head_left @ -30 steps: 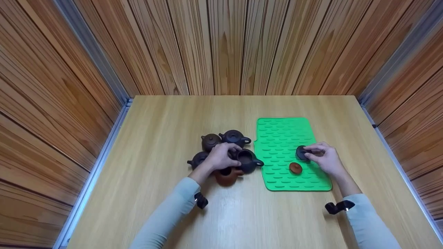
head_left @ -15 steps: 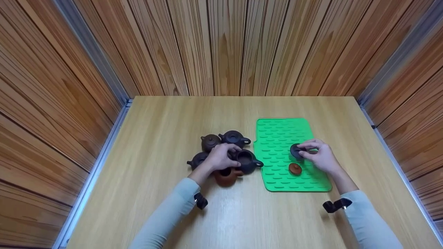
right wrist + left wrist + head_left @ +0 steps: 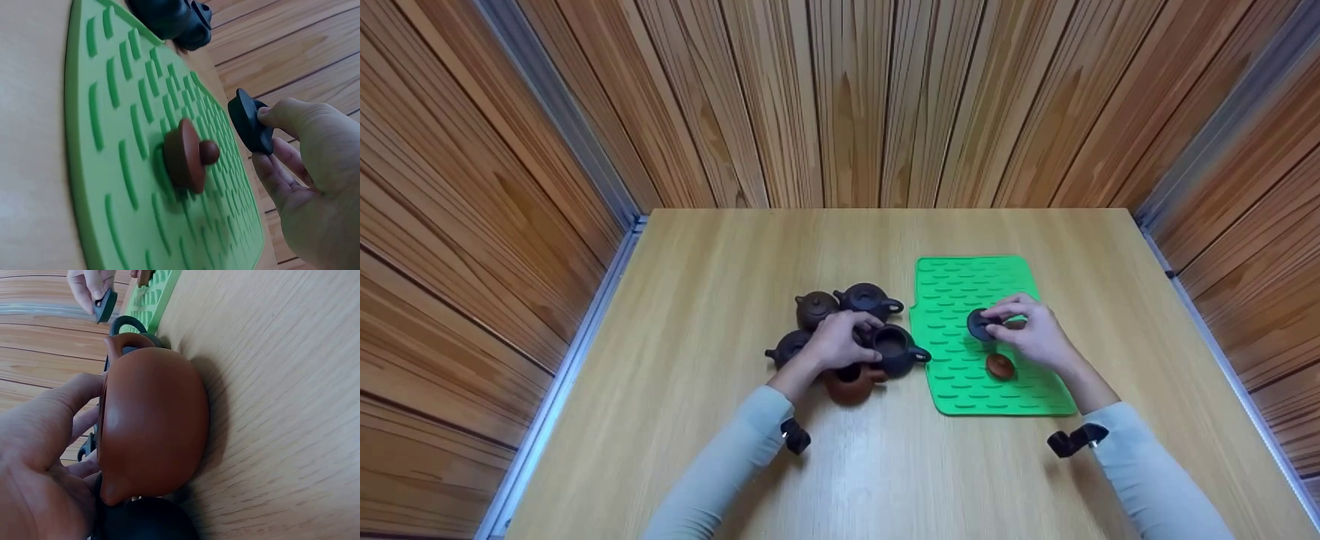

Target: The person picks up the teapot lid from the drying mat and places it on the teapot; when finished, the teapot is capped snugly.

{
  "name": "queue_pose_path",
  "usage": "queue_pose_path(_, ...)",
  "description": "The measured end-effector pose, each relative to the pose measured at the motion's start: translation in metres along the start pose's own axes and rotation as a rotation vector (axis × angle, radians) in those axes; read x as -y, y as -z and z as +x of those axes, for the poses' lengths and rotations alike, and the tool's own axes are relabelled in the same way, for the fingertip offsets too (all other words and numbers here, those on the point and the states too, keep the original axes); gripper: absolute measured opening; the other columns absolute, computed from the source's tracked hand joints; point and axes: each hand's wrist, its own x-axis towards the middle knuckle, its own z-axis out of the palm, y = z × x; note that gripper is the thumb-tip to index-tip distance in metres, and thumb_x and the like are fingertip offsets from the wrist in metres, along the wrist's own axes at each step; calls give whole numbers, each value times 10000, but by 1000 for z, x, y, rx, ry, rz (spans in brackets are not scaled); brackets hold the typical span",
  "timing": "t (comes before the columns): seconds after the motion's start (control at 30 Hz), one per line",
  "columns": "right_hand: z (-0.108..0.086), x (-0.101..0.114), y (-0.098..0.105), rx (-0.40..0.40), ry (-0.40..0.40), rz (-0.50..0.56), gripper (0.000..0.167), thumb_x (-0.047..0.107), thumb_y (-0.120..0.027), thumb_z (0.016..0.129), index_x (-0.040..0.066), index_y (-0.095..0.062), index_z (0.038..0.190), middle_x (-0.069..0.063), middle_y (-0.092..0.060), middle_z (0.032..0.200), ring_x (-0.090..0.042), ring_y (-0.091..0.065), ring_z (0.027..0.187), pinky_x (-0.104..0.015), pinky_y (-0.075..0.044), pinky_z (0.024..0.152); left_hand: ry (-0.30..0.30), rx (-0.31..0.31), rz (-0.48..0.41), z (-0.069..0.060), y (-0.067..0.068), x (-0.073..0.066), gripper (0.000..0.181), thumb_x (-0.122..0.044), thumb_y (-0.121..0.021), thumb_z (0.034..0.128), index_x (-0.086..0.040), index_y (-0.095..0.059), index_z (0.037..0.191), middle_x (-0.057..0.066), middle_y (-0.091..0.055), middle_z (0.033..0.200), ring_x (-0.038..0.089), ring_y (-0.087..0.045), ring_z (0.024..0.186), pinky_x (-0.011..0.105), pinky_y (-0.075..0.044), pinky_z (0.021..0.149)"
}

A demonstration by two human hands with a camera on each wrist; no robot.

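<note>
My right hand (image 3: pixel 1035 334) pinches a black lid (image 3: pixel 979 325) above the green mat (image 3: pixel 971 394); the right wrist view shows this lid (image 3: pixel 247 121) tilted between thumb and fingers. A reddish-brown lid (image 3: pixel 1000 366) lies knob up on the mat. My left hand (image 3: pixel 837 342) is over a cluster of small teapots, its thumb at the rim of an open black teapot (image 3: pixel 898 364). An open reddish-brown teapot (image 3: pixel 849 389) stands just below that hand. What the left fingertips touch is partly hidden.
Around the left hand stand a brown lidded teapot (image 3: pixel 816 307), a black teapot (image 3: pixel 867 298) at the back and another dark teapot (image 3: pixel 789 346) on the left. Wood-panelled walls (image 3: pixel 851 105) border the wooden table (image 3: pixel 697 262).
My right hand has moved left across the mat with the black lid, from the mat's right side towards the teapots. The left hand has stayed in place.
</note>
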Motion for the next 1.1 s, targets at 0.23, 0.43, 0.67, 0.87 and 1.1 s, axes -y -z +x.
queue_pose_path(0.23, 5, 14, -12, 32, 36, -9, 196, 9, -828, 992, -22, -853, 1184, -237, -676, 1282, -72, -586, 1134, -132, -572, 931, 10, -1, -19, 2, -5, 5, 503, -303, -987, 843, -229, -813, 1309, 59, -849, 1235, 265, -753, 1246, 462, -547, 1139)
queue_pose_path(0.43, 8, 25, -22, 45, 89, -33, 191, -3, -839, 977, 2, -866, 1167, -222, -690, 1256, -66, -587, 1152, -148, -583, 937, -14, -14, 30, -1, -2, -1, 506, -308, -978, 857, -228, -799, 1324, 63, -836, 1232, 255, -741, 1228, 449, -556, 1101)
queue_pose_path(0.67, 14, 37, -34, 77, 120, -21, 192, 3, -847, 972, 23, -870, 1161, -213, -697, 1266, -127, -614, 1181, -269, -633, 985, -11, 1, 36, 4, -6, 8, 543, -312, -979, 870, -263, -780, 1373, 64, -825, 1264, 268, -729, 1254, 484, -547, 1120)
queue_pose_path(0.87, 20, 47, -45, 103, 136, 1, 198, 11, -845, 979, 39, -871, 1173, -204, -698, 1273, -176, -641, 1205, -346, -644, 1018, -23, 4, 59, 5, -9, 11, 532, -322, -969, 886, -273, -773, 1379, 65, -811, 1273, 257, -723, 1241, 471, -554, 1096)
queue_pose_path(1.1, 28, 60, -57, 117, 180, 27, 186, -10, -845, 971, 42, -877, 1146, -181, -705, 1240, -194, -643, 1206, -305, -648, 990, -16, 17, 49, 9, -12, 16, 532, -347, -984, 870, -284, -784, 1359, 60, -804, 1271, 260, -713, 1234, 466, -566, 1086)
